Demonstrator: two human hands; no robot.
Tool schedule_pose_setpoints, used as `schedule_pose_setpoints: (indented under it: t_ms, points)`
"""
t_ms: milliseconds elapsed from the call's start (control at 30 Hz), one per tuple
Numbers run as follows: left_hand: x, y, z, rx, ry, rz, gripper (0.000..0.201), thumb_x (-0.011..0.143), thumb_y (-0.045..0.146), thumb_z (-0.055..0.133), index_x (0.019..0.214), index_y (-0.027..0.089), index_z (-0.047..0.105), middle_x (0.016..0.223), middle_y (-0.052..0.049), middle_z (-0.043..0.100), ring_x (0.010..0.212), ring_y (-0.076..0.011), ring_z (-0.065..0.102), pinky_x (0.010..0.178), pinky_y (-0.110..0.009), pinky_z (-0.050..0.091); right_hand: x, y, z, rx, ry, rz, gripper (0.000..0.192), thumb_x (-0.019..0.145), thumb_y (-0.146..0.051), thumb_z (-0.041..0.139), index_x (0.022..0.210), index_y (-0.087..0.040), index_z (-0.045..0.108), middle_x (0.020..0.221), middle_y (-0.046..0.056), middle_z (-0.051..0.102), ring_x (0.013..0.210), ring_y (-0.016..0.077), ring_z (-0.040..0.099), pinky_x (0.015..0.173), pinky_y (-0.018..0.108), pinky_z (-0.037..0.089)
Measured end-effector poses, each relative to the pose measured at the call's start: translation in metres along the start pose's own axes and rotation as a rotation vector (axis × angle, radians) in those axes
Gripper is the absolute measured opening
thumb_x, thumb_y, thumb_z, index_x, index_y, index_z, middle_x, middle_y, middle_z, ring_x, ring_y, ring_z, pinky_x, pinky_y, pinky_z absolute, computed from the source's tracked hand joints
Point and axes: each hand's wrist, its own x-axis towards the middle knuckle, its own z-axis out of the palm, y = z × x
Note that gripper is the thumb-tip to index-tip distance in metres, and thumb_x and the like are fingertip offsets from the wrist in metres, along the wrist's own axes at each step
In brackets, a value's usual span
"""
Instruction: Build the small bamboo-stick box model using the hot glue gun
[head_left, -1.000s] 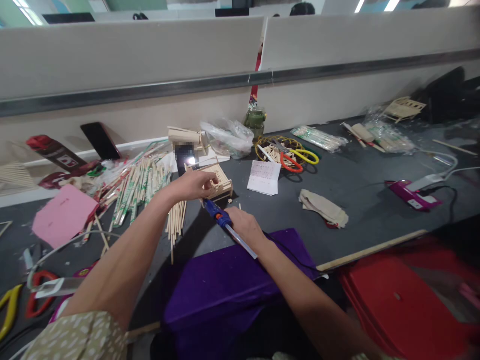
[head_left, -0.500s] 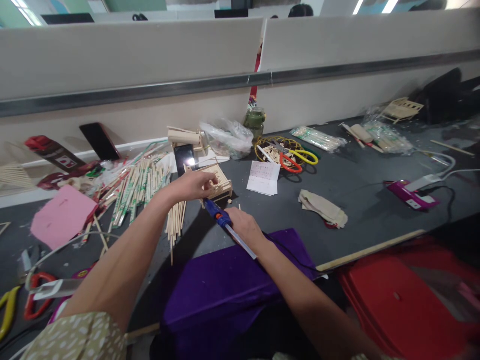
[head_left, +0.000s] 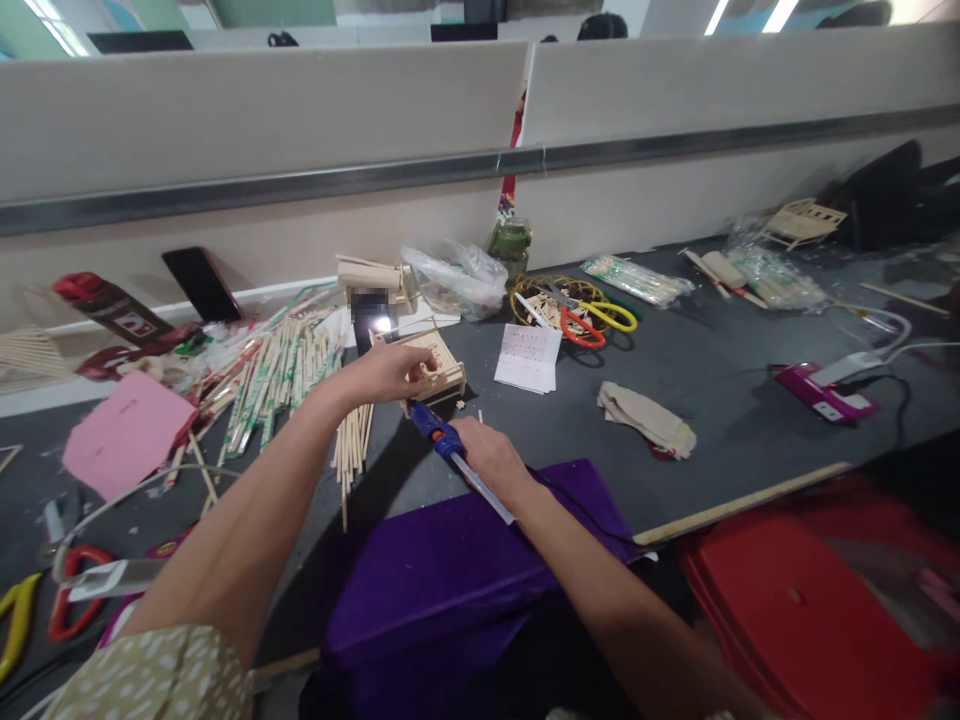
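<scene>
In the head view, my left hand (head_left: 397,371) is closed on the left part of a small model made of wooden sticks (head_left: 448,372). Its fingers curl over the slatted top. My right hand (head_left: 489,452) grips a blue glue gun (head_left: 433,425), with a clear glue stick (head_left: 484,488) sticking out of its back end. The gun's nozzle points up and left, close to the model's near edge under my left hand; I cannot tell whether it touches. A lit phone (head_left: 369,312) lies just behind the model.
Loose wooden sticks (head_left: 351,440) and wrapped chopsticks (head_left: 281,365) lie left of the model. To the right are a folded paper (head_left: 527,357), a basket with scissors (head_left: 525,283), and a glove (head_left: 646,418). Purple cloth (head_left: 450,570) hangs over the near table edge, beside a red stool (head_left: 810,600).
</scene>
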Motion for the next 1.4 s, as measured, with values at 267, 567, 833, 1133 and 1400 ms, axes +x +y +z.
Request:
schedule_pose_setpoints:
  t_ms: [267, 567, 833, 1133, 1400]
  points:
    - [0.0020, -0.0007, 0.0004, -0.009, -0.004, -0.008, 0.030, 0.077, 0.026, 0.055, 0.106, 0.021, 0.063, 0.084, -0.002, 0.070, 0.074, -0.0155, 0.064, 0.064, -0.024, 0.039, -0.0001, 0.0009, 0.0019, 0.020, 0.006, 0.013, 0.021, 0.095, -0.022, 0.044, 0.109, -0.013, 0.056, 0.089, 0.010, 0.063, 0.079, 0.0205, 0.061, 0.071, 0.032, 0.050]
    - [0.0021, -0.0022, 0.0022, -0.028, 0.001, -0.018, 0.032, 0.077, 0.027, 0.055, 0.107, 0.021, 0.063, 0.085, -0.002, 0.070, 0.075, -0.0160, 0.064, 0.065, -0.024, 0.042, -0.0001, 0.0022, 0.0050, 0.038, -0.022, 0.026, 0.020, 0.095, -0.024, 0.046, 0.111, -0.014, 0.055, 0.090, 0.009, 0.063, 0.080, 0.0202, 0.061, 0.073, 0.032, 0.050]
    - [0.0022, -0.0027, 0.0020, -0.030, 0.002, -0.005, 0.031, 0.077, 0.028, 0.056, 0.106, 0.021, 0.063, 0.084, -0.002, 0.071, 0.074, -0.0158, 0.065, 0.066, -0.023, 0.042, 0.0001, 0.0019, 0.0060, 0.020, -0.008, 0.017, 0.019, 0.095, -0.024, 0.046, 0.109, -0.014, 0.055, 0.089, 0.009, 0.062, 0.078, 0.0199, 0.061, 0.071, 0.031, 0.049]
    - [0.0008, -0.0008, 0.0000, -0.027, -0.004, -0.004, 0.031, 0.079, 0.029, 0.055, 0.108, 0.021, 0.063, 0.085, -0.002, 0.070, 0.075, -0.0162, 0.064, 0.065, -0.023, 0.040, -0.0006, 0.0006, 0.0048, 0.038, 0.005, 0.027, 0.018, 0.094, -0.021, 0.045, 0.108, -0.015, 0.056, 0.089, 0.009, 0.063, 0.080, 0.0209, 0.062, 0.073, 0.032, 0.050]
    - [0.0015, -0.0032, 0.0026, -0.014, 0.007, 0.009, 0.031, 0.079, 0.029, 0.054, 0.107, 0.021, 0.063, 0.084, -0.002, 0.070, 0.075, -0.0165, 0.064, 0.064, -0.024, 0.040, 0.0001, -0.0005, 0.0029, 0.029, 0.004, 0.012, 0.018, 0.095, -0.022, 0.045, 0.107, -0.014, 0.055, 0.087, 0.009, 0.063, 0.078, 0.0205, 0.061, 0.071, 0.031, 0.050]
